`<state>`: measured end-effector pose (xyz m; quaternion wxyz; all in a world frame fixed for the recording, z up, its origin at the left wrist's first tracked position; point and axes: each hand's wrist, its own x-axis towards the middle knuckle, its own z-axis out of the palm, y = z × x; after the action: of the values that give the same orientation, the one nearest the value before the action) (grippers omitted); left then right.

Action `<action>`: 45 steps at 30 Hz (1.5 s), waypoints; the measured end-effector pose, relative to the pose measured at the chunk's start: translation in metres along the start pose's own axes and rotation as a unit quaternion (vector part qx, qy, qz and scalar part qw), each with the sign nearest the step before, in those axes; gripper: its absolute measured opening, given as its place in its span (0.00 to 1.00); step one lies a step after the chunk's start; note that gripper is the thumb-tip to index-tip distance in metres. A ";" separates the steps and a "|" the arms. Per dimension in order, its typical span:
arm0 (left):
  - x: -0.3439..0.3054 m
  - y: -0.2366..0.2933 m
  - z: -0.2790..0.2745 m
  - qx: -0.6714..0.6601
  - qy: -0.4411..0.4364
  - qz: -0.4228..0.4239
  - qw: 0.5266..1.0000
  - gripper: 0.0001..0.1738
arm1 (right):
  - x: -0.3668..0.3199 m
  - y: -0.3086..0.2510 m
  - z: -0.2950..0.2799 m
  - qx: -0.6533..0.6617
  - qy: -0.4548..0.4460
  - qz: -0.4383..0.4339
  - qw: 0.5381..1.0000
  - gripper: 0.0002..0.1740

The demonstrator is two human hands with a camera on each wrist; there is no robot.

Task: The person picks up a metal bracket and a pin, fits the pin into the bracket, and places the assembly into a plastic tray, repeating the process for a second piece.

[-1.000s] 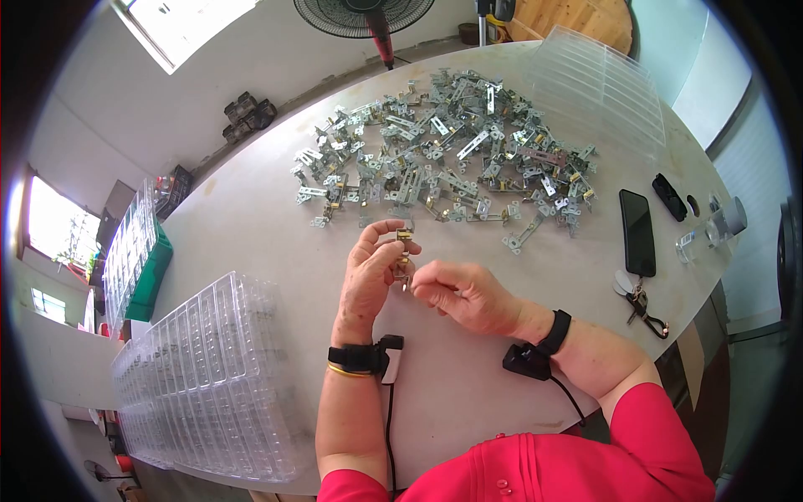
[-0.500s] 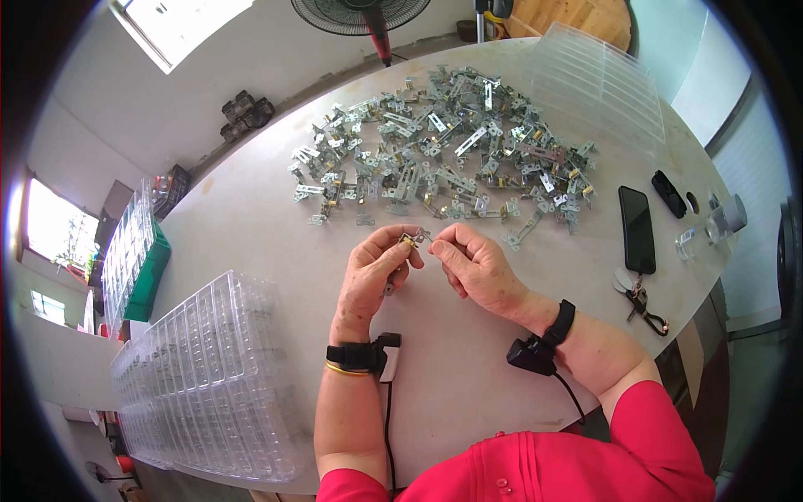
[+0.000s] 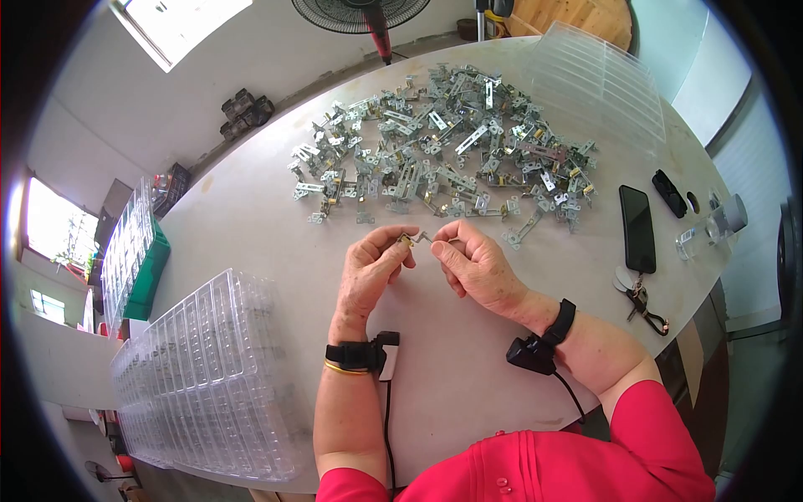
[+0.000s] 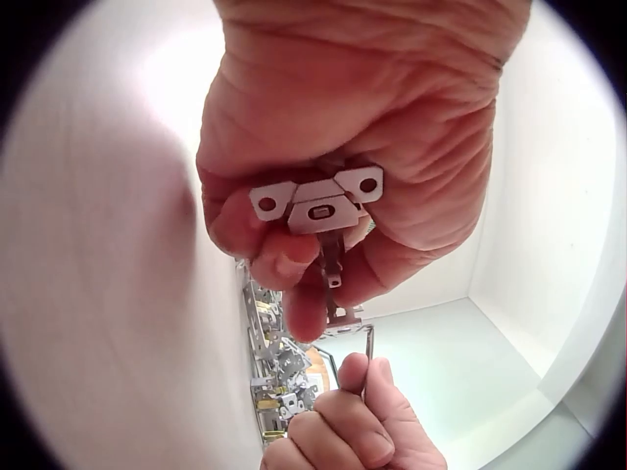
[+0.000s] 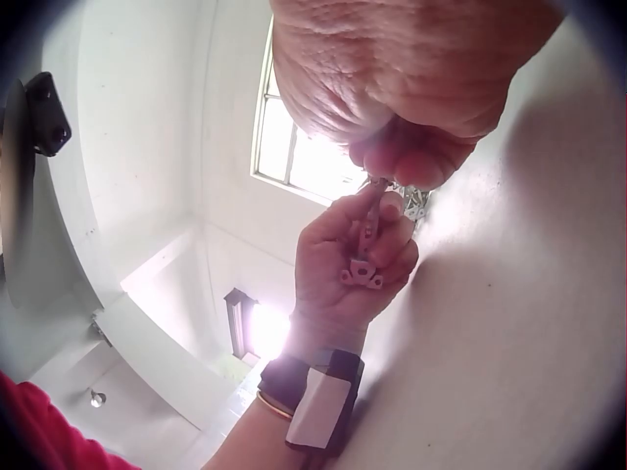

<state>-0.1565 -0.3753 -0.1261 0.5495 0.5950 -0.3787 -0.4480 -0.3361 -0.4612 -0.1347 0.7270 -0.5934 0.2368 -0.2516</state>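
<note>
Just in front of the heap, my left hand (image 3: 368,266) grips a metal bracket between thumb and fingers. The left wrist view shows the bracket's eared end plate (image 4: 323,211), with a hole in each ear, below the palm. Its narrow shank runs along the fingers to a far end with brass-coloured parts (image 3: 406,240). My right hand (image 3: 481,266) pinches a thin bent metal rod (image 4: 369,343) between thumb and forefinger, right at the bracket's far end. In the right wrist view the fingertips hide most of that end.
A heap of similar metal brackets (image 3: 452,155) covers the table's far middle. Stacked clear plastic trays (image 3: 201,376) stand at left, another clear tray (image 3: 598,84) at the back right. A phone (image 3: 637,230), keys (image 3: 640,305) and a clear bottle (image 3: 711,230) lie at right.
The right hand has moved up and forward to the bracket's far end. The left hand has turned the bracket so that end points right. Over the last half second both hands barely move.
</note>
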 end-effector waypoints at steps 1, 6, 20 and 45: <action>0.001 -0.001 0.000 0.000 0.000 0.000 1.000 0.15 | 0.000 0.000 0.001 -0.004 0.007 0.000 1.000 0.13; 0.000 0.004 0.002 0.076 -0.027 0.006 0.997 0.18 | 0.002 0.000 -0.001 0.011 0.004 0.016 1.000 0.16; 0.003 -0.006 0.003 0.069 -0.040 0.019 0.997 0.10 | 0.002 0.001 0.000 -0.039 0.015 0.049 0.998 0.10; 0.004 -0.007 -0.009 -0.146 -0.016 0.026 0.989 0.08 | 0.000 -0.005 0.002 -0.023 0.007 0.043 0.999 0.08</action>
<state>-0.1466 -0.3752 -0.1339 0.6359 0.4911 -0.3326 -0.4938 -0.3353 -0.4606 -0.1298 0.7217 -0.5973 0.2730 -0.2186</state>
